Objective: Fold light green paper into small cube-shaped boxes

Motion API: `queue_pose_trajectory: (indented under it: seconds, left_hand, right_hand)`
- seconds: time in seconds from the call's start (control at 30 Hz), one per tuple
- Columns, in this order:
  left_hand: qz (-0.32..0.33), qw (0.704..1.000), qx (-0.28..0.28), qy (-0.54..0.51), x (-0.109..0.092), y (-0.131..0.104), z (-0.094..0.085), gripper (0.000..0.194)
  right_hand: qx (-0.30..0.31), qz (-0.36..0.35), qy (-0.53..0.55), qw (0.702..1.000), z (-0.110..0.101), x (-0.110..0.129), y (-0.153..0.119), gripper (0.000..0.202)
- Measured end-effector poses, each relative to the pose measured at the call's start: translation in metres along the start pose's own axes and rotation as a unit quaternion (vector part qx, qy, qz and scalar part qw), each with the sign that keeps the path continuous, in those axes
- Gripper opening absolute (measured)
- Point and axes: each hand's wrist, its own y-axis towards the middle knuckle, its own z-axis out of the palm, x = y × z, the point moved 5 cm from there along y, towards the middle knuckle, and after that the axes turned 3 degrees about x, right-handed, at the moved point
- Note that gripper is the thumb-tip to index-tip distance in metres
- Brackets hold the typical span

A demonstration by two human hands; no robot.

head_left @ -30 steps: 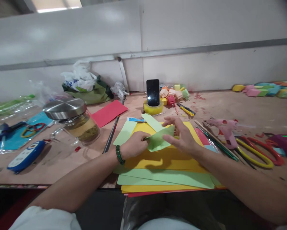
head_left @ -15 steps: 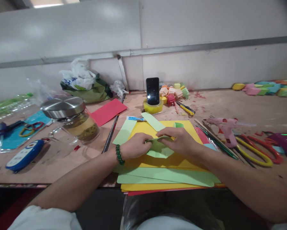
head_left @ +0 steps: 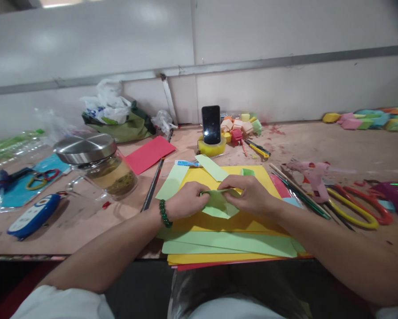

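Left hand (head_left: 185, 201) and right hand (head_left: 252, 195) pinch the top edge of the green paper piece (head_left: 220, 210), just above the yellow sheet (head_left: 194, 224); I'd want light, even fingertip pressure, edges lined up, no crumpling mid-piece.
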Motion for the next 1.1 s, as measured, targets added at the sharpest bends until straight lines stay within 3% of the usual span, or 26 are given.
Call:
queue_pose_trajectory:
  seconds: [0.13,0.27,0.53,0.6,0.67,0.8,0.97,1.1]
  left_hand:
    - [0.004,1.000,-0.015,0.018,0.003,0.001,-0.001,0.019]
    - [0.028,0.999,-0.034,0.032,0.001,0.001,-0.001,0.026]
    - [0.054,0.990,-0.098,0.089,-0.003,-0.004,-0.004,0.036]
    - [0.065,0.980,-0.132,0.135,-0.005,-0.007,-0.007,0.038]
    - [0.070,0.967,-0.158,0.184,-0.007,-0.010,-0.009,0.040]
    - [0.080,0.943,-0.182,0.268,-0.012,-0.014,-0.009,0.046]
    - [0.117,0.904,-0.200,0.360,-0.015,-0.018,-0.005,0.048]
    - [0.127,0.894,-0.197,0.381,-0.015,-0.019,-0.001,0.047]
  right_hand:
    - [0.021,-0.004,0.021,1.000,-0.003,0.004,0.001,0.026]
    - [0.015,-0.035,0.022,0.999,0.001,0.007,0.001,0.013]
    - [0.068,-0.065,0.075,0.993,0.000,0.010,0.001,0.028]
    - [0.062,-0.043,0.103,0.992,-0.003,0.010,0.002,0.019]
    - [0.019,0.021,0.093,0.995,-0.006,0.006,0.003,0.009]
    - [-0.055,0.129,0.057,0.989,-0.003,-0.003,0.001,0.020]
    - [-0.041,0.128,0.063,0.989,0.005,-0.003,0.001,0.010]
    - [-0.056,0.125,0.057,0.989,0.005,-0.004,0.000,0.012]
